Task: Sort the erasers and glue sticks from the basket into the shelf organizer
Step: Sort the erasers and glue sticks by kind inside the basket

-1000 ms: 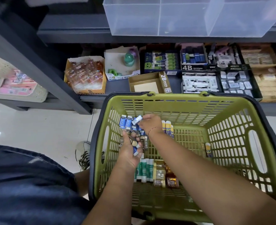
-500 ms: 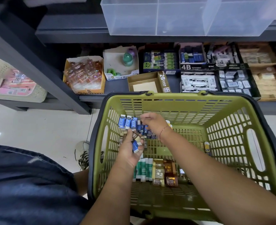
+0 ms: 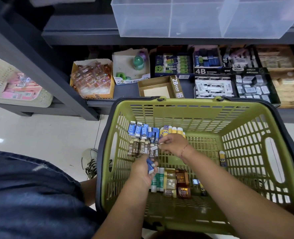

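Just left of the right hand, brown erasers lie in the basket, long axes pointing away from the person. Its fingertips are pinched together beside a small grey eraser; whether they grip it cannot be told. The left hand, just below the row, grips a blue eraser.

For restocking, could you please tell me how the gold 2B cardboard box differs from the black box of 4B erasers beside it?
The gold 2B cardboard box is tan-gold card; the black box of 4B erasers is black. The gold box shows only its bare floor; the black box is packed with white-sleeved erasers. Both are open-topped and sit on the dark lower shelf.
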Tool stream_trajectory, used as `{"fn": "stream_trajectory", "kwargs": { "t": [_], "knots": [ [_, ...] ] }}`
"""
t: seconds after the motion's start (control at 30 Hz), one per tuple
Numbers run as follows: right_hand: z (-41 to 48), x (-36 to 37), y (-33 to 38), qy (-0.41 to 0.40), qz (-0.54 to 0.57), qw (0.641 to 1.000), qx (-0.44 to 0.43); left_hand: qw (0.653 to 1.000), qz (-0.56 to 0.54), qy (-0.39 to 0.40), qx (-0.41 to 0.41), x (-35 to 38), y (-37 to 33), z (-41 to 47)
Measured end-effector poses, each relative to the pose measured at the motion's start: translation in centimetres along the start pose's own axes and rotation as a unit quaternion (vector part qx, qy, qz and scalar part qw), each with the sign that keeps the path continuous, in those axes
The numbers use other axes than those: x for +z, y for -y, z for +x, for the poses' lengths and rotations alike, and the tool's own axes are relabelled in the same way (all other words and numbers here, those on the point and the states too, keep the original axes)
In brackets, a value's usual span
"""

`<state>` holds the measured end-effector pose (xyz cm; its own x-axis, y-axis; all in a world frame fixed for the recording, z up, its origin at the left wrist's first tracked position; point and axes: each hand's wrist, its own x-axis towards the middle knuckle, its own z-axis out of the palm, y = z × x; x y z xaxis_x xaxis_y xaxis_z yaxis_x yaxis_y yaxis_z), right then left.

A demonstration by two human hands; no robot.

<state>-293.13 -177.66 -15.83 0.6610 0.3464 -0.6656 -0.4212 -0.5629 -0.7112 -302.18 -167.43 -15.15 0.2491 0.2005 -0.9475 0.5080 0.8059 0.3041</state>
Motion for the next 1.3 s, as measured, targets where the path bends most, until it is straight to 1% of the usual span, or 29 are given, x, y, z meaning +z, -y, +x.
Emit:
{"fn": "stream_trajectory", "kwargs": {
  "t": [0.13,0.23,0.33,0.43,0.6,0.67,0.73,0.87,0.97,1.03,1.2,1.3],
  "knots": [
    [0.3,0.1,-0.8,0.015,-0.012,0.998,0.054,1.000,-0.023,-0.020,0.007,-0.8,0.5,0.5],
    [0.4,1.2,-0.9,0.018,-0.012,0.997,0.080,1.000,-0.013,-0.007,-0.003,-0.6,0.6,-0.3],
    [0.8,2.7,-0.9,-0.002,-0.016,0.998,0.067,0.999,-0.032,-0.002,-0.024,-0.7,0.3,-0.4],
    [1.2,3.8,-0.7,-0.027,0.010,0.998,0.049,0.997,-0.059,-0.010,-0.043,-0.7,0.0,-0.4],
    [1.0,3.9,-1.0,-0.039,0.085,0.993,0.068,0.994,-0.092,0.000,-0.059,-0.4,0.3,-0.4],
    [0.8,3.7,-1.4,-0.037,0.096,0.992,0.078,0.993,-0.097,-0.004,-0.065,-0.5,0.4,-0.5],
    [0.9,3.7,-2.1,-0.043,0.063,0.993,0.085,0.993,-0.095,-0.008,-0.072,-0.8,0.4,-0.5],
    [0.8,4.1,-2.8,-0.041,-0.052,0.993,0.101,0.994,-0.079,-0.031,-0.068,-1.2,0.5,-0.3],
    [0.7,4.9,-3.1,-0.017,-0.084,0.990,0.109,0.994,-0.065,-0.055,-0.062,-1.4,0.5,0.0],
    [0.8,5.5,-3.0,-0.020,-0.110,0.989,0.095,0.994,-0.066,-0.064,-0.057,-1.4,0.5,0.2],
    [0.9,6.2,-2.9,-0.053,-0.108,0.989,0.089,0.995,-0.060,-0.066,-0.049,-1.2,0.5,0.0],
    [0.9,6.3,-3.2,-0.066,-0.071,0.991,0.090,0.997,-0.037,-0.056,-0.048,-1.2,0.6,0.1]
  ]
}}
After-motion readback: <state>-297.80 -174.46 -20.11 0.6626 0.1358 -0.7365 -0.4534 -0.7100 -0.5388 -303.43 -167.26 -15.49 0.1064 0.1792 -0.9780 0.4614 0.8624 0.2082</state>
